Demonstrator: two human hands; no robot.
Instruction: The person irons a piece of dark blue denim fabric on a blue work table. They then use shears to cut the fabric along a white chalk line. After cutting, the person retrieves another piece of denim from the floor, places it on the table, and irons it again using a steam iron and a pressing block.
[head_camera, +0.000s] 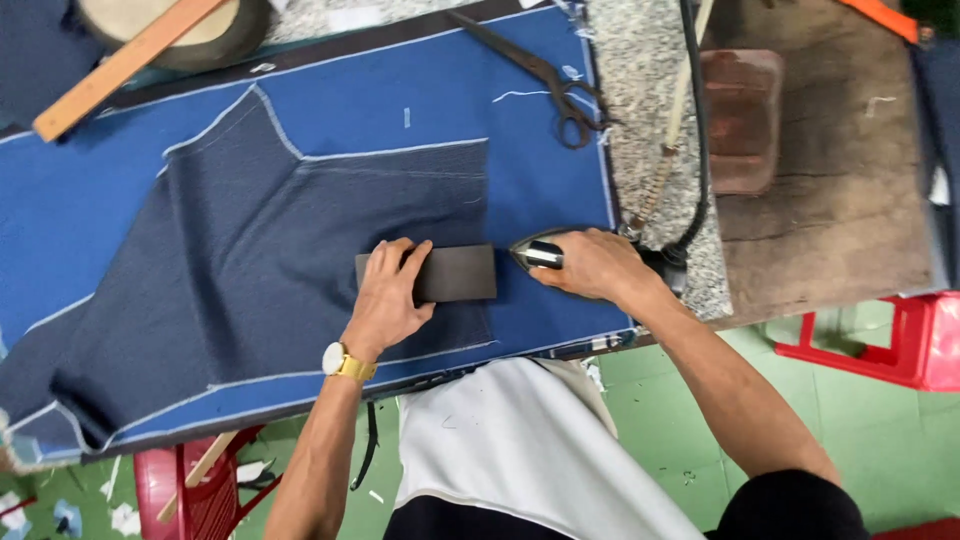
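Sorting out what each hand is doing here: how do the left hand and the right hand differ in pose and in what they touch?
The left hand lies flat, fingers spread, pressing a dark rectangular strip onto the grey fabric piece; the right hand is curled around the handle of an iron. The left wrist wears a gold-banded watch; the right wrist is bare. Both rest over the blue table cover.

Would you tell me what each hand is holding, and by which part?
The right hand grips the iron by its handle; the left hand presses flat on the dark strip.
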